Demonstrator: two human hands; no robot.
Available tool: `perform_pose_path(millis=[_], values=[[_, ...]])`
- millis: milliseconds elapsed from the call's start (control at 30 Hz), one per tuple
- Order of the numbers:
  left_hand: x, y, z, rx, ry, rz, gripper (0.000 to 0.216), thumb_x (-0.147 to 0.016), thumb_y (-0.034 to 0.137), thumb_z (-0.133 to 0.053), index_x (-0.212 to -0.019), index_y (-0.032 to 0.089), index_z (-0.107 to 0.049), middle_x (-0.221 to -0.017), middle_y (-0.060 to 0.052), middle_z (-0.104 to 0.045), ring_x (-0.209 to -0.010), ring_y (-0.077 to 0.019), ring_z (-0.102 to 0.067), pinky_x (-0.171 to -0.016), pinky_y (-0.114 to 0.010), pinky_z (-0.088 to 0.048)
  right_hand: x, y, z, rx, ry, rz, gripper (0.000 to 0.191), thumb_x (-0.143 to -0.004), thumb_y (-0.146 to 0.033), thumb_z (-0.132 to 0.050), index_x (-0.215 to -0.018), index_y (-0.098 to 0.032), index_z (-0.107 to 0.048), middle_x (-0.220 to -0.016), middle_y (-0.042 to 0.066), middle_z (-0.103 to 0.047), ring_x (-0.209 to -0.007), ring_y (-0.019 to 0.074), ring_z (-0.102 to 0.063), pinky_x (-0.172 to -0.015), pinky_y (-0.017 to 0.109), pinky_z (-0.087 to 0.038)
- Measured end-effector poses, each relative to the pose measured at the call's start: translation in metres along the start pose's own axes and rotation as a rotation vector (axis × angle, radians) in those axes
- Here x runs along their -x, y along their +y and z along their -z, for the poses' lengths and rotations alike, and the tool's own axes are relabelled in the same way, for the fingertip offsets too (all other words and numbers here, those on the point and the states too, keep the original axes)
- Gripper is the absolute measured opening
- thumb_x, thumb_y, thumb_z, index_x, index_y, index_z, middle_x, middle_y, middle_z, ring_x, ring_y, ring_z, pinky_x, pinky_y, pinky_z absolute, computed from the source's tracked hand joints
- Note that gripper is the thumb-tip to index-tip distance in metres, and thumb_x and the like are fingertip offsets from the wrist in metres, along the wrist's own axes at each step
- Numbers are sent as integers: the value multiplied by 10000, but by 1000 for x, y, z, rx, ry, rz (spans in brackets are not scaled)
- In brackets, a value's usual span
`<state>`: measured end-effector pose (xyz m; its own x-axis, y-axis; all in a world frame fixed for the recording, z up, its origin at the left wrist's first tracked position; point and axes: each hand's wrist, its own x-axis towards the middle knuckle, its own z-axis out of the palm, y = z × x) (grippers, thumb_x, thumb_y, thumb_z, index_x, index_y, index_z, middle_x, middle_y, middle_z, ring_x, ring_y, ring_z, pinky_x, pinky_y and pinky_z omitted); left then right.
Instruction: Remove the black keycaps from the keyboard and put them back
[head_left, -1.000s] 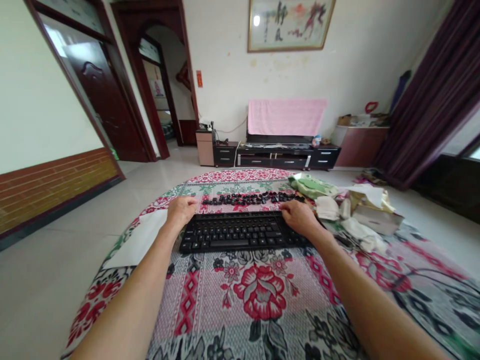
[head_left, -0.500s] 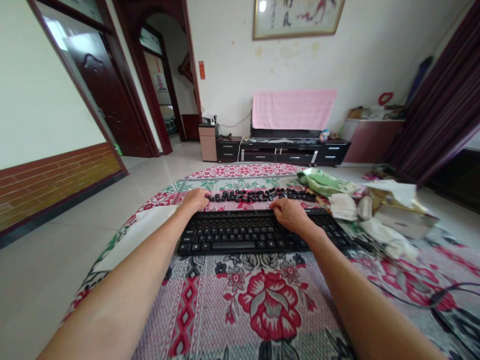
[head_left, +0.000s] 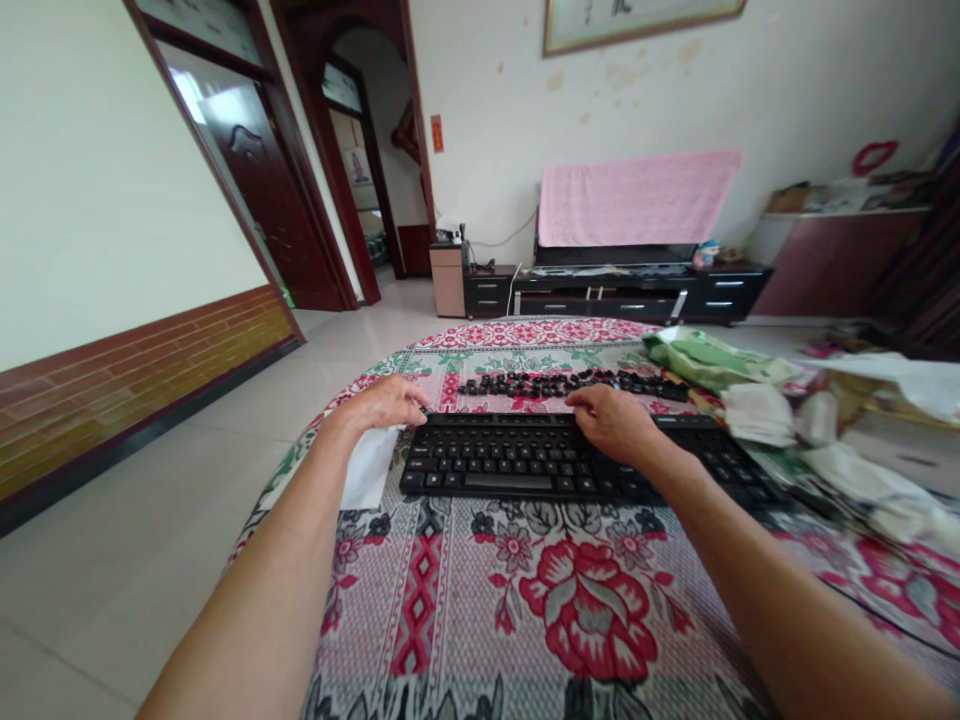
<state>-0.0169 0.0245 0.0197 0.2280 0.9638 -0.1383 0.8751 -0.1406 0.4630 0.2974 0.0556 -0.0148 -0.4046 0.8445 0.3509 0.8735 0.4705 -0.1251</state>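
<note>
Head view: keyboard flat on the tablecloth; I judge this step as positioning it.
My left hand curls at its far left corner, my right hand over its far edge near small black pieces; I can't tell if either grips. Next calls for light fingertips.

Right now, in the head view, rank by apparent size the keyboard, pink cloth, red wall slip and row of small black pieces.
1. Keyboard
2. Pink cloth
3. Row of small black pieces
4. Red wall slip
</note>
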Motion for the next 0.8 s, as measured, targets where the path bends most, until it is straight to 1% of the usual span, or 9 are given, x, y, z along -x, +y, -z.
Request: perform_pose_path(millis=[67, 167, 267, 367, 467, 567, 633, 733, 800], values=[[6, 1, 2, 27, 11, -15, 336, -561, 255, -499, -878, 178, -579, -624, 31, -560, -561, -92, -452, -527, -195, -336, -5, -16, 2, -55, 29, 81, 293, -707, -207, -344, -871, -186, -585, -868, 38, -606, -796, 149, -534, -729, 235, -370], [10, 2, 3, 38, -3, -15, 311, -578, 248, -480, -867, 196, -585, -630, 33, -563, -570, -93, -452, -541, -206, -338, -14, -43, 1, -136, -1, 187, 281, -706, -195, -357, -860, -195, -592, -858, 29, -609, -792, 143, -533, -730, 230, -371], [13, 3, 3, 38, -16, -4, 308, -573, 242, -488, -863, 213, -587, -655, 33, -568, -596, -101, -459, -549, -215, -339, -21, -67, -7, -199, -70, 222, 280, -706, -176, -360, -845, -200, -601, -851, 25, -612, -788, 135, -535, -732, 224, -371], [15, 2, 2, 52, -42, -1, 333, -565, 222, -503, -890, 227, -576, -722, 35, -580, -615, -99, -460, -558, -213, -340, -26, -79, -16, -210, -102, 202, 280, -695, -153, -373, -849, -197, -603, -871, 30, -605, -808, 137, -528, -746, 224, -362], [14, -2, 1, 84, -57, -18, 340, -569, 207, -504, -902, 221, -571, -783, 32, -587, -652, -100, -470, -587, -214, -347, -27, -81, -22, -196, -60, 195, 283, -699, -149, -365, -847, -194, -601, -858, 37, -603, -795, 138, -528, -731, 226, -363], [12, -7, -1, 120, -59, -44, 343, -574, 196, -503, -911, 212, -565, -814, 27, -591, -701, -107, -487, -618, -217, -356, -25, -75, -22, -207, -6, 224, 291, -715, -155, -337, -841, -192, -597, -819, 30, -607, -751, 127, -533, -705, 218, -371], [9, -11, -3, 134, -68, -57, 350, -574, 189, -503, -918, 213, -561, -833, 27, -594, -728, -111, -496, -637, -221, -360, -23, -70, -22, -223, 42, 225, 294, -721, -156, -329, -857, -184, -588, -840, 27, -602, -770, 119, -528, -721, 208, -365], [7, -15, -4, 115, -87, -59, 350, -566, 180, -514, -910, 216, -566, -835, 29, -597, -740, -118, -500, -651, -228, -362, -22, -62, -22, -209, 79, 179, 285, -723, -161, -335, -869, -168, -579, -870, 29, -594, -805, 117, -518, -751, 200, -354], [6, -16, -5, 118, -95, -60, 352, -561, 175, -521, -909, 211, -566, -821, 25, -595, -736, -122, -499, -643, -226, -364, -22, -56, -23, -179, 59, 139, 277, -722, -168, -345, -863, -166, -583, -868, 30, -594, -800, 121, -519, -745, 203, -358]])
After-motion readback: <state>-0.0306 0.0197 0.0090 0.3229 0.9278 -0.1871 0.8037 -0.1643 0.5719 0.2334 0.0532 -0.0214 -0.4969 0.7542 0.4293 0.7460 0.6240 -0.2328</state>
